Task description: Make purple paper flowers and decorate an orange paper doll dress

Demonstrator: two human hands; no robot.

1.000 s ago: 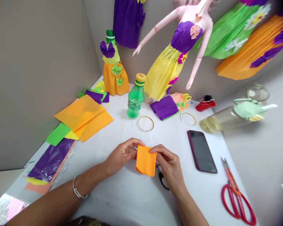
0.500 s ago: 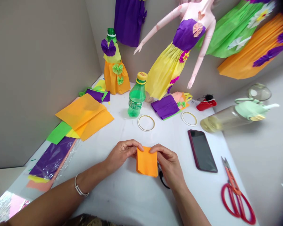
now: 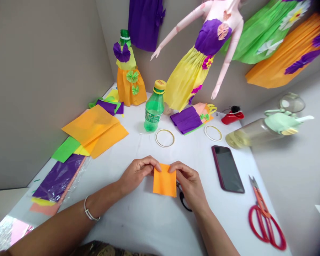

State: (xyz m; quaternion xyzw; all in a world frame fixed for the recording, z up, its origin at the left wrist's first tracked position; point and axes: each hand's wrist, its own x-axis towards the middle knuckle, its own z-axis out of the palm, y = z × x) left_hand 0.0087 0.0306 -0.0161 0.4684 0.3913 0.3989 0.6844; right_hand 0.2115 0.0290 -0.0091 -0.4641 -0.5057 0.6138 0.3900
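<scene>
A small folded piece of orange paper (image 3: 164, 182) hangs between my two hands over the white table. My left hand (image 3: 140, 172) pinches its upper left corner between thumb and fingers. At the upper right corner my right hand (image 3: 188, 181) pinches it the same way. Behind the right hand shows part of a black-handled pair of scissors (image 3: 185, 201), mostly hidden by the hand and the paper. Ahead of the hands lies a white and gold bangle (image 3: 156, 142), near a green bottle (image 3: 152, 112) with a yellow cap.
Orange sheets (image 3: 92, 121) and a plastic-wrapped purple pack (image 3: 58, 177) lie on the left. A phone (image 3: 228, 169), red-handled scissors (image 3: 266, 220) and a tipped clear bottle (image 3: 253, 133) are on the right. A doll (image 3: 213, 39) in a paper dress stands at the back.
The orange paper's lower edge has swung slightly, so it now faces me flatter. Both hands keep their pinch. The whole view has shifted slightly.
</scene>
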